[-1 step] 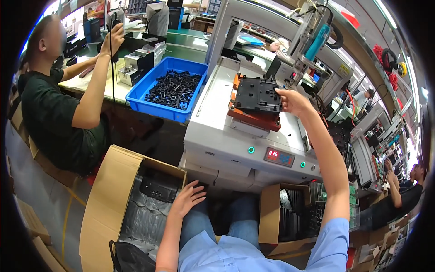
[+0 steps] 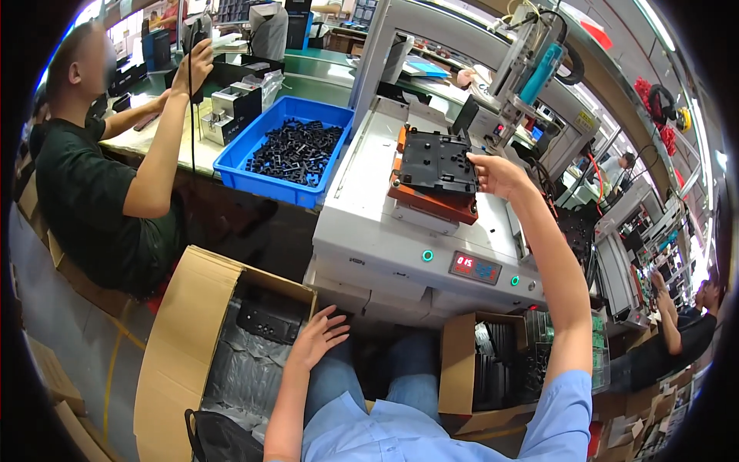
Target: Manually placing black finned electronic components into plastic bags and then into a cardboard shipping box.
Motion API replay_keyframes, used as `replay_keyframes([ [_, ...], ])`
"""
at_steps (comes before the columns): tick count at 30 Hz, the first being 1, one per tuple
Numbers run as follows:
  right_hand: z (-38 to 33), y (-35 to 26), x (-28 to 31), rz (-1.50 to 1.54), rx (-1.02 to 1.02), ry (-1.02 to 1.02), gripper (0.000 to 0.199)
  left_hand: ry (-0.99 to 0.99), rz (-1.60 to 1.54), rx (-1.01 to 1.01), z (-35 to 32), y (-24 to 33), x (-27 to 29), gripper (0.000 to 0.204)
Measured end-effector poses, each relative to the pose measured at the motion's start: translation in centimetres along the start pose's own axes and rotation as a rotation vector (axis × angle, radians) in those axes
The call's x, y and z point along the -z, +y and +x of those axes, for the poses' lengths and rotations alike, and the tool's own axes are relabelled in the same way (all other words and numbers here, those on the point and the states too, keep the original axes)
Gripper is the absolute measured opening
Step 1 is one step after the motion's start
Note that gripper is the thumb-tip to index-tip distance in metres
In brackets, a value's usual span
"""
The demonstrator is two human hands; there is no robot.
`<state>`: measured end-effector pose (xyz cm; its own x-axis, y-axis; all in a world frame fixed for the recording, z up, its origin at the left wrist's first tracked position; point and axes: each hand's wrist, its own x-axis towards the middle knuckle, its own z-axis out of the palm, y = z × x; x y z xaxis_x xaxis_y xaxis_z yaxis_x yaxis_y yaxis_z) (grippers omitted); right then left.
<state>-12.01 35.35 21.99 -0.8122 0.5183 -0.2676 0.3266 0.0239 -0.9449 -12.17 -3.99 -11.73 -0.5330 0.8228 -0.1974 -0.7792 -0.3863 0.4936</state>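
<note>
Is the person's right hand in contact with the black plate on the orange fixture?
Touching. The head view shows the right hand meeting the black plate at its right edge, with no gap visible.

Brightly lit — ceiling tube glares, edges curve into black.
</note>
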Motion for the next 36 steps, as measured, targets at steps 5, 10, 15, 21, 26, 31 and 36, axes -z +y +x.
replay_keyframes([
  [5,1.3,1.0,1.1,0.078,-0.164,-0.17,0.018,-0.032,-0.066,0.02,0.0,0.4,0.1,0.048],
  [10,1.3,3.0,0.8,0.102,-0.212,0.056,0.02,-0.03,-0.116,0.044,0.3,0.7,0.3,0.048],
  [15,0.9,5.3,-0.2,0.155,-0.036,0.136,0.025,-0.038,-0.125,0.031,0.3,0.5,0.5,0.048],
  [21,-8.9,7.7,-2.9,-0.3,0.534,0.416,0.027,-0.072,-0.283,0.042,0.3,1.0,1.0,0.045],
  [26,-19.1,14.7,-5.5,-0.368,0.511,0.502,0.012,0.212,-0.206,-0.494,0.8,3.2,8.9,0.038],
  [31,-24.1,23.0,-2.0,-0.262,0.246,0.686,0.013,1.026,1.37,-0.295,-0.7,3.2,17.0,0.051],
  [36,-26.0,29.8,1.1,-0.234,0.067,0.84,0.015,1.372,1.853,-0.027,-0.5,0.7,21.6,0.065],
])
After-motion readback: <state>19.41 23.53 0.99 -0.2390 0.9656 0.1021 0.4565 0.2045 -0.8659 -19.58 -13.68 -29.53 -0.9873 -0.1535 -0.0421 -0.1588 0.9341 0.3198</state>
